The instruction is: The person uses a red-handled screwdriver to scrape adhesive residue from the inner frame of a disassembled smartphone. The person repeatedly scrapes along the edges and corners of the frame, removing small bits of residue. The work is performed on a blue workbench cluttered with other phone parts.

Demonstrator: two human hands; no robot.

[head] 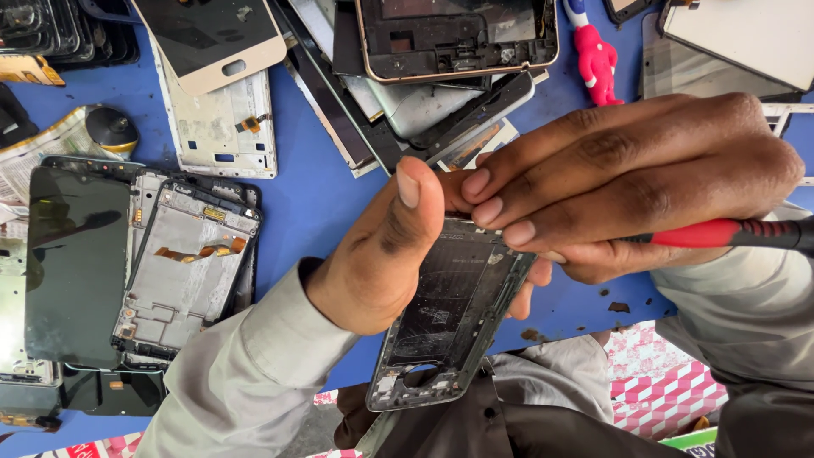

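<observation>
My left hand (386,254) grips a bare dark phone frame (449,318), thumb up along its left edge, fingers wrapped behind it. The frame tilts over the table's near edge, its top end under my right hand. My right hand (636,182) lies across the frame's top, fingers stretched flat to the left, holding a screwdriver with a red and black handle (729,233). The screwdriver's tip is hidden under my fingers.
The blue table (314,195) is crowded with phone parts: a stripped frame with orange flex cables (186,267), a black screen panel (76,263), a white back plate (225,127), a gold-edged frame (458,38), and a red-handled tool (598,59).
</observation>
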